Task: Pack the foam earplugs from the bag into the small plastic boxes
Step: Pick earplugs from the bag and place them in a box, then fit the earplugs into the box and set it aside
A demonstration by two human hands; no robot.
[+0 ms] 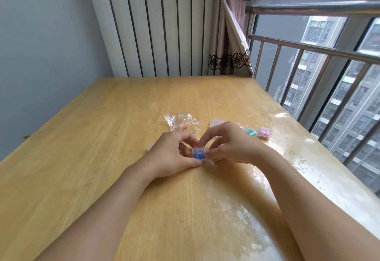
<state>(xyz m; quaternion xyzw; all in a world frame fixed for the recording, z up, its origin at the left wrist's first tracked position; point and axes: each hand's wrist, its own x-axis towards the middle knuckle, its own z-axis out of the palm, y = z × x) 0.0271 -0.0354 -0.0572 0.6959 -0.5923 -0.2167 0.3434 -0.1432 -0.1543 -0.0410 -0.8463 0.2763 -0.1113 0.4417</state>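
You pinch the clear box of blue earplugs (199,154) between your left hand (174,153) and right hand (230,145), while the plastic bag (182,121) lies at eleven o'clock, nearer your left, holding an orange earplug (183,128).

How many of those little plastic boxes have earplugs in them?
3 clearly: a blue-filled box held between both hands, a teal box and a pink box toward the window. A fourth pinkish one peeks behind the right hand; others may be hidden.
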